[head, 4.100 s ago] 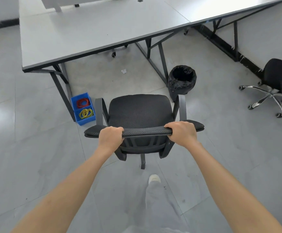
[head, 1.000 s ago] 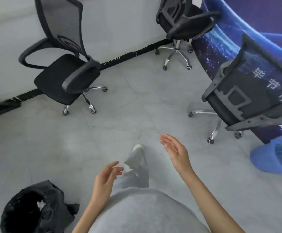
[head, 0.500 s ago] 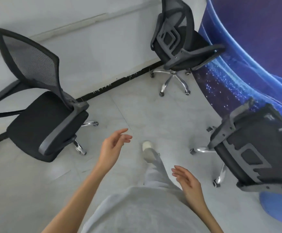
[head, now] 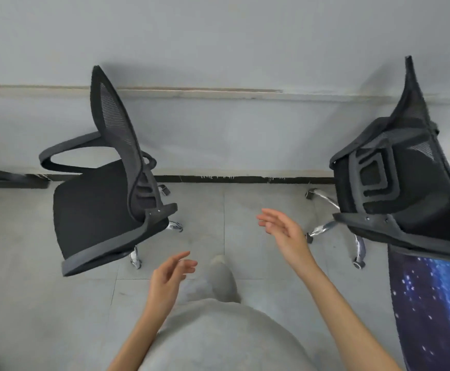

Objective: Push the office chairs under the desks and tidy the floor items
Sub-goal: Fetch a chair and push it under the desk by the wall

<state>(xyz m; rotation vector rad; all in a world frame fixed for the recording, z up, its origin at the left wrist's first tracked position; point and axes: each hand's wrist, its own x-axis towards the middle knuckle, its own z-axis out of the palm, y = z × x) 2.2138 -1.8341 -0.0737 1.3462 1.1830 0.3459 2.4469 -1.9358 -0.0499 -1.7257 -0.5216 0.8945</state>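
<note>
Two black mesh office chairs stand on the grey tiled floor by the wall. The left chair [head: 103,207] shows its seat and one curved armrest, its back turned sideways to me. The right chair [head: 395,188] has its back towards me, on chrome legs with castors. My left hand [head: 169,279] hangs open and empty low in the middle, to the right of the left chair's armrest and apart from it. My right hand [head: 285,234] is open and empty too, raised between the chairs, a short way left of the right chair's legs.
A grey wall [head: 218,129] with a black skirting strip closes off the far side. A blue starry banner [head: 432,303] fills the right edge behind the right chair. My grey trouser leg and shoe [head: 218,259] are on the floor between the chairs. A desk's black frame [head: 1,178] shows at far left.
My view has swung so the two chairs now sit left and right in front of me. My right hand has risen and my left hand has dropped. Both stay empty.
</note>
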